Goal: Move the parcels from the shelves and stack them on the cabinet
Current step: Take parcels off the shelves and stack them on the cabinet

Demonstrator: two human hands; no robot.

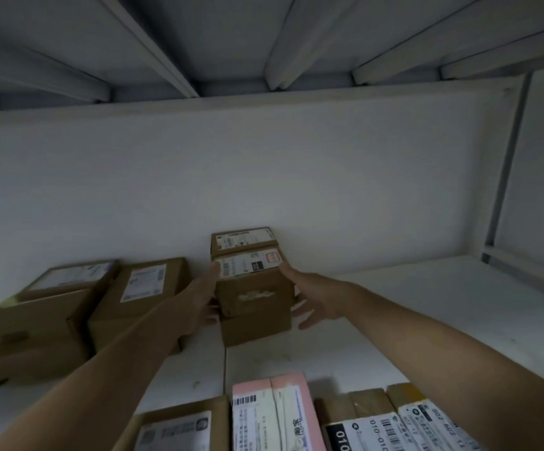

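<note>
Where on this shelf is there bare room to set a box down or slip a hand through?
Widest bare patch: the white shelf board right of the small brown cardboard box stack, out to the grey metal upright. A narrower strip lies between that stack and the pink parcel in front. Crowded on the left: large brown cardboard boxes packed together.

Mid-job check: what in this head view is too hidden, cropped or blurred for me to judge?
All in the head view:
The rear box: mostly hidden by the top box in front.
Whether the right hand touches that top box: blurred, unclear.
The pink parcel and its neighbours: cut off by the bottom edge.
The label print: too small and blurred.
The cabinet: outside the view.
</note>
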